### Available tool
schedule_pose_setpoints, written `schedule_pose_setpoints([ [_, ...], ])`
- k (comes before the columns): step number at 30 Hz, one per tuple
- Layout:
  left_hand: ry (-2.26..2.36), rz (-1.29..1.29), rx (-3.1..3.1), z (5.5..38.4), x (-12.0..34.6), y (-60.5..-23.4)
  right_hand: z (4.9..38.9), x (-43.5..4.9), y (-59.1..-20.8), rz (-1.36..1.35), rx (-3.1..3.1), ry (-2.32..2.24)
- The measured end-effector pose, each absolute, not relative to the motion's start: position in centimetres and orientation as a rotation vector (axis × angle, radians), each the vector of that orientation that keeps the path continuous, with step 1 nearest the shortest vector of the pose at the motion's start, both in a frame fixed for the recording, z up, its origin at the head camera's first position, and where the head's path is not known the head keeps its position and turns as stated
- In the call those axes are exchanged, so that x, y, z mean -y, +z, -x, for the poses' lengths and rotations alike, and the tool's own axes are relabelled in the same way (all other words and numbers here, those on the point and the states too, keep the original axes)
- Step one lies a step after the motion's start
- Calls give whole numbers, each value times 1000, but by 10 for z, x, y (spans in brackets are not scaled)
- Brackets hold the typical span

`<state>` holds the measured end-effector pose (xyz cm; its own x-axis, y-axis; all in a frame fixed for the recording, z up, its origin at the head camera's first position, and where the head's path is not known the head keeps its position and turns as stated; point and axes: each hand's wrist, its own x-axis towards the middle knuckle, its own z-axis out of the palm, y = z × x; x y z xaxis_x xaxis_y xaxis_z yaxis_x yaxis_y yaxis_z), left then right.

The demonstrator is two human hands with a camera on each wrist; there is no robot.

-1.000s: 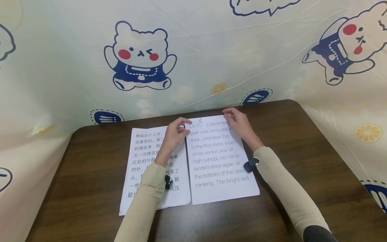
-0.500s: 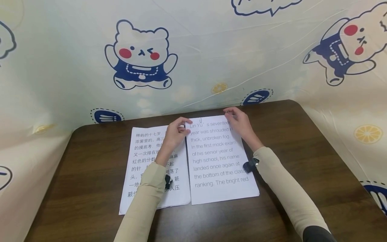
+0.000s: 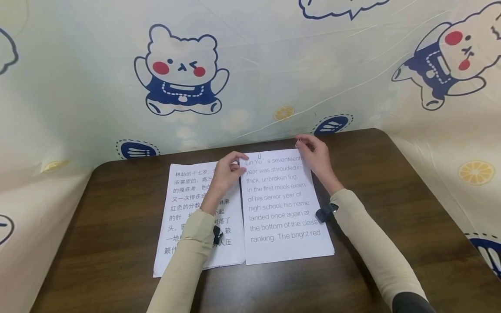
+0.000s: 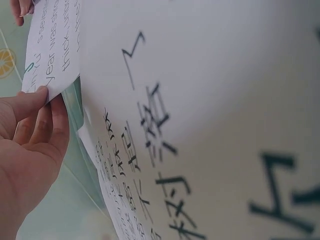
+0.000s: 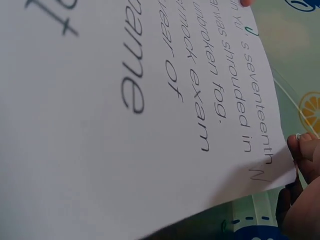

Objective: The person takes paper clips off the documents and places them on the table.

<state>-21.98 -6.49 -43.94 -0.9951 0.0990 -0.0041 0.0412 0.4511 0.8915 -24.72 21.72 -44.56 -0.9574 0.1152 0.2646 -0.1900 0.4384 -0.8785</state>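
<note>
Two stacks of printed paper lie side by side. My left hand [image 3: 226, 176] pinches the top left corner of the sheets with English text [image 3: 283, 200] between thumb and fingers. A green paper clip [image 4: 29, 66] sits on the top edge of these sheets. My right hand [image 3: 318, 158] is at their top right corner, thumb and index finger pinching a small pale paper clip [image 5: 298, 136], mostly hidden by the fingertips. Under my left forearm lie sheets with Chinese text [image 3: 185, 208], partly covered by the sleeve.
The brown wooden table [image 3: 117, 208] has rounded far corners. Behind it hangs a pale curtain [image 3: 258, 65] printed with cartoon bears and orange slices, close to the table's far edge. Each wrist carries a small dark camera.
My right hand has shifted slightly right and away from the sheet's top right corner, uncovering the end of the first line, with the pale paper clip still pinched. My left hand stays put.
</note>
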Motion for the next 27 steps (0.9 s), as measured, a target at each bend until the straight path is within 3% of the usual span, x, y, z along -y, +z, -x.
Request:
schedule_pose_setpoints([
  [27, 1594, -122, -2644, 221, 64, -443, 244, -254, -446, -2, 2415, 1452],
])
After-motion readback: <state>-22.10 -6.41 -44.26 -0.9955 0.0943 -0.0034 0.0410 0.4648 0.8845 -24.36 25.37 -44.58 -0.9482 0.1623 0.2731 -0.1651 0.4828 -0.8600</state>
